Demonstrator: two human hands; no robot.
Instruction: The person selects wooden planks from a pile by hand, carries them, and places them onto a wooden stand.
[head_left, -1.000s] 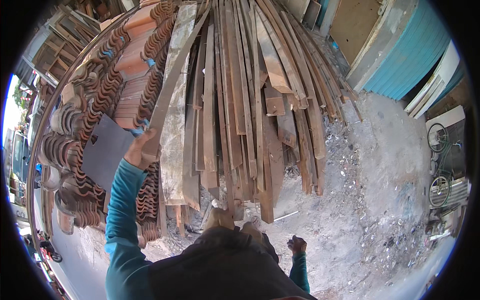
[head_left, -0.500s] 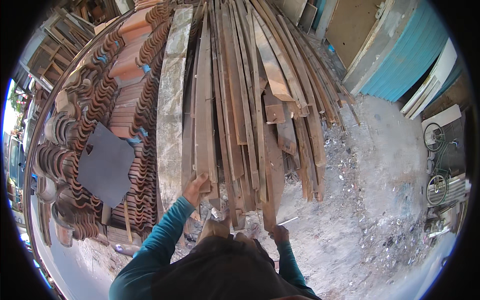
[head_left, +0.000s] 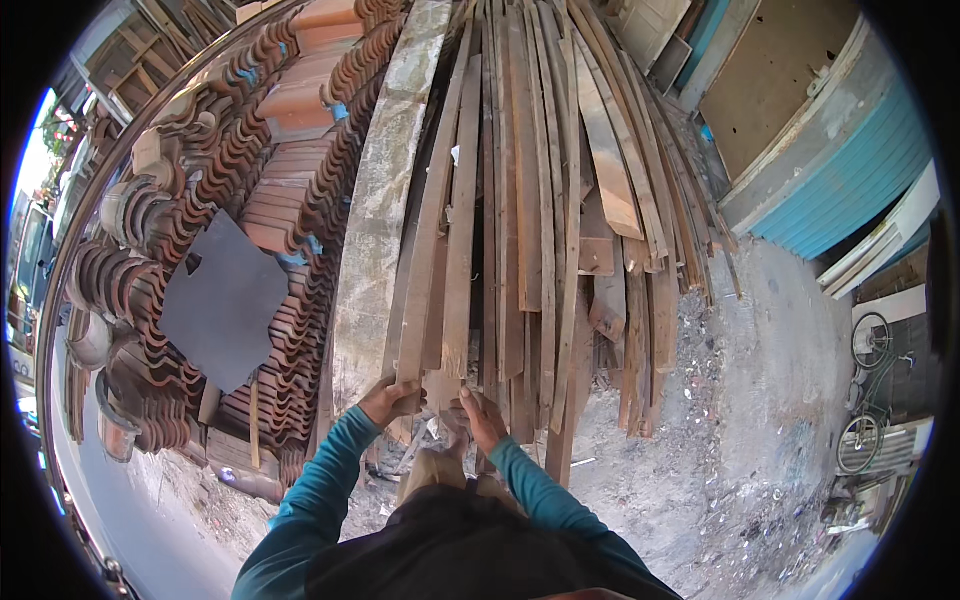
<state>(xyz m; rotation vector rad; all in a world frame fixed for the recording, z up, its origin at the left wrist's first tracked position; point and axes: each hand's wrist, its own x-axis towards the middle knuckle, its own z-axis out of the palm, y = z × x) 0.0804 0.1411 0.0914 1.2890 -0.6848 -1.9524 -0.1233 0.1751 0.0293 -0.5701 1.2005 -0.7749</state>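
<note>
While left fingers [head_left: 408,403] and right fingers [head_left: 470,404] curl round plank ends [head_left: 411,370], littered floor [head_left: 760,400], stacked roof tiles [head_left: 283,205]

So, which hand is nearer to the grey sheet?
Left. The left hand, at the end of one plank, is right of the sheet; the right hand, at another plank, is farther right.

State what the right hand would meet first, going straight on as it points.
Probably the near end of the wooden plank just ahead of the right hand, though depth is unclear and they may already touch.
</note>
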